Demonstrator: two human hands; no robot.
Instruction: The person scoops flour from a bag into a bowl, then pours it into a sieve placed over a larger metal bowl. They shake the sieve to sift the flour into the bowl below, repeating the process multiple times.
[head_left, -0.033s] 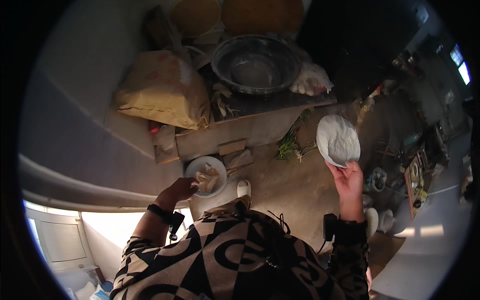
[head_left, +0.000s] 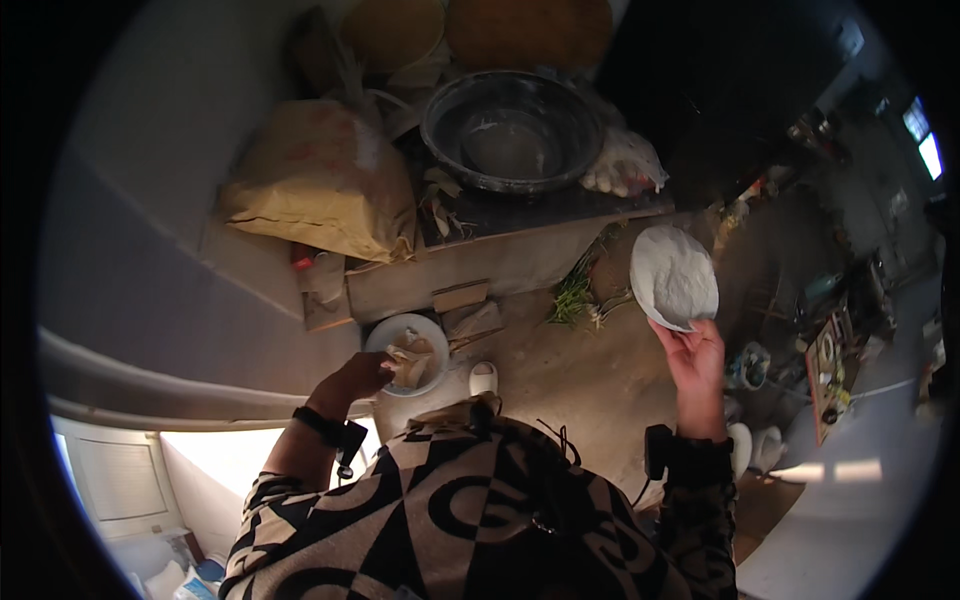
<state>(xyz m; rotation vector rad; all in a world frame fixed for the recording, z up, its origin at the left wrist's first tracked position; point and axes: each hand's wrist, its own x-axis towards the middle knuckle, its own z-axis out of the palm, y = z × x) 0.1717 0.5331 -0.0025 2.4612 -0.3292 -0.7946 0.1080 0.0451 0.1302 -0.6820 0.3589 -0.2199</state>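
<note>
Right hand [head_left: 693, 362] clamps the bowl [head_left: 644, 288] by its near edge, white powder [head_left: 682, 275] inside; well apart, left hand [head_left: 357, 380] at the pale basin [head_left: 438, 336], whether gripping anything, can't tell!

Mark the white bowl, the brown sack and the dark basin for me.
White bowl [head_left: 642, 283]: head view, left wall.
Brown sack [head_left: 318, 185]: head view, front face.
Dark basin [head_left: 512, 150]: head view, inside bottom.

Right hand [head_left: 695, 355] holding powder-filled bowl [head_left: 648, 298], left hand [head_left: 366, 376] at basin [head_left: 441, 348], grip unclear
</note>
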